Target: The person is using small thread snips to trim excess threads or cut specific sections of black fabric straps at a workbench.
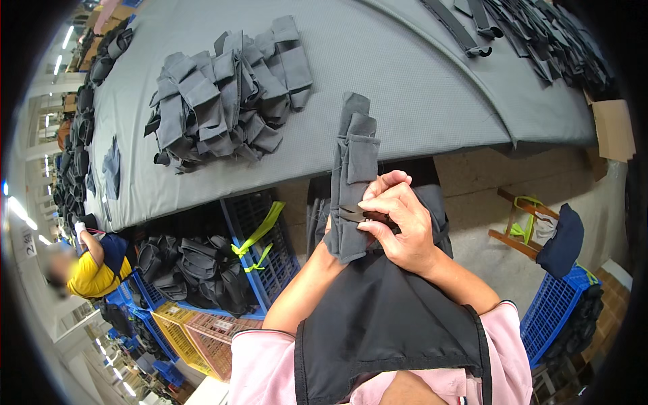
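1. Fingers of the left hand (329, 250) mostly hidden behind grey fabric; cannot tell how tightly closed. Thumb and forefinger of the right hand (410, 226) pinched together on small, dark, pointed thread snips (352, 213).
2. At left, heaped on a broad table covered in grey textured cloth (378, 67): a loose pile of folded grey fabric pieces (202, 101). Below, under the table edge, a blue plastic lattice crate (273, 250).
3. In the middle, near the table's front edge and above a black cloth apron (391, 317): a long, narrow strip of layered dark-grey fabric (354, 162) with flat rectangular flaps. Probably light, soft and floppy, firmer along the layered parts; not slippery, hardly fragile, though easily nicked by blades. Best supported from beneath, pinched flat near the working spot, clear of the points.
4. Just right of the strip, snips pointing leftward across it; cannot tell whether touching. Likely light, stiff, easily steadied between thumb and forefinger.
5. At upper right, more dark fabric strips (540, 40), piled.
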`<state>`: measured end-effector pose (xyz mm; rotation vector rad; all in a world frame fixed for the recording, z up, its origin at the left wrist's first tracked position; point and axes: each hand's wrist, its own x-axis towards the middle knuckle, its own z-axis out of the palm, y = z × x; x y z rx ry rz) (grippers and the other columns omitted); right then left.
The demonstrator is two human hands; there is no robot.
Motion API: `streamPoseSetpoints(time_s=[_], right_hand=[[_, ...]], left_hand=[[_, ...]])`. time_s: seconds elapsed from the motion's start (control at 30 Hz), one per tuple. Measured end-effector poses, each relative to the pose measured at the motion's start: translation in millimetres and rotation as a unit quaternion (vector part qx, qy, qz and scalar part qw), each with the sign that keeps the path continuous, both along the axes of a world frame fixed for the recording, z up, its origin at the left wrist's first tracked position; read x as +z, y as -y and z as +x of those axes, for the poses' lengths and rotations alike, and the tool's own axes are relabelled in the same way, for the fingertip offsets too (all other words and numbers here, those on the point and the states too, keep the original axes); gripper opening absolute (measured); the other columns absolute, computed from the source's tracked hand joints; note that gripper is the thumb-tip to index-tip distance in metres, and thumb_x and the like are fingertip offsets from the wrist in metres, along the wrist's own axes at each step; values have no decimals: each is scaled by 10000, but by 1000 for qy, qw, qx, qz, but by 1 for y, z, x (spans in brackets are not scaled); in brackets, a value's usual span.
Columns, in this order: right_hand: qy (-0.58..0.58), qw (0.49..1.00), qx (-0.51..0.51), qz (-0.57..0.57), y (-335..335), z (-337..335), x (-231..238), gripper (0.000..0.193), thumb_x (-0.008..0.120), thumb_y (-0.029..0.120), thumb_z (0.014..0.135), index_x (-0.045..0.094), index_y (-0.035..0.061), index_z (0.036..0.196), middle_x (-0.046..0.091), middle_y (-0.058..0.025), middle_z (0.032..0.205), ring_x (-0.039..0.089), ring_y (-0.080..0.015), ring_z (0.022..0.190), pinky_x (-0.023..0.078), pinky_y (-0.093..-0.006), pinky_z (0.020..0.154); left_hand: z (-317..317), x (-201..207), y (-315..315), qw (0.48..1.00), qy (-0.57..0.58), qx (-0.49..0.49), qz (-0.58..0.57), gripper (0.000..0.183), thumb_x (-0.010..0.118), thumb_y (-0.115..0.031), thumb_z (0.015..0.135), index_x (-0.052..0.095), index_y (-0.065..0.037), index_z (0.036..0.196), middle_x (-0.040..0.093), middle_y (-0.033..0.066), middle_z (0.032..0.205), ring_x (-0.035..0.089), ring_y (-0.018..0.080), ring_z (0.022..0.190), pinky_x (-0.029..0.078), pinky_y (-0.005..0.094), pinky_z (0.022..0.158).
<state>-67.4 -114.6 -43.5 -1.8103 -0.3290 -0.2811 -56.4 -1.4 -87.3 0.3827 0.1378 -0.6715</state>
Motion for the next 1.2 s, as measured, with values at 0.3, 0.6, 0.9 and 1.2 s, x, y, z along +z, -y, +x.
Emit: streamPoseSetpoints(time_s=[0.3,0.6,0.9,1.2], right_hand=[[-9,1000,1,-6,-2,-3,5,320,754,6,642,640,17,941,548,-103,828,576,-236,824,479,-306,694],[-10,1000,6,4,-5,-4,2,280,731,-39,654,642,6,916,560,-101,833,587,-221,803,480,-304,695],[-216,969,73,97,12,7,19,420,713,1,757,470,-2,1101,566,-52,865,546,-71,751,460,-208,661],[-378,873,124,282,20,-5,2,216,624,11,847,552,-48,1043,629,-74,969,609,-127,920,493,-271,814]], left_hand=[[3,-2,2,998,16,-8,56,295,449,-264,947,487,-38,1133,482,82,1211,456,174,1168,379,285,1010],[-1,-10,5,995,8,-16,94,354,425,-256,952,463,3,1191,478,90,1210,456,172,1173,377,287,1012],[3,25,-5,936,32,70,345,632,334,-549,950,547,22,1115,609,105,1027,586,179,958,475,316,860],[20,50,-12,969,119,57,208,546,487,-363,946,385,26,1315,474,189,1317,515,279,1176,445,402,974]])
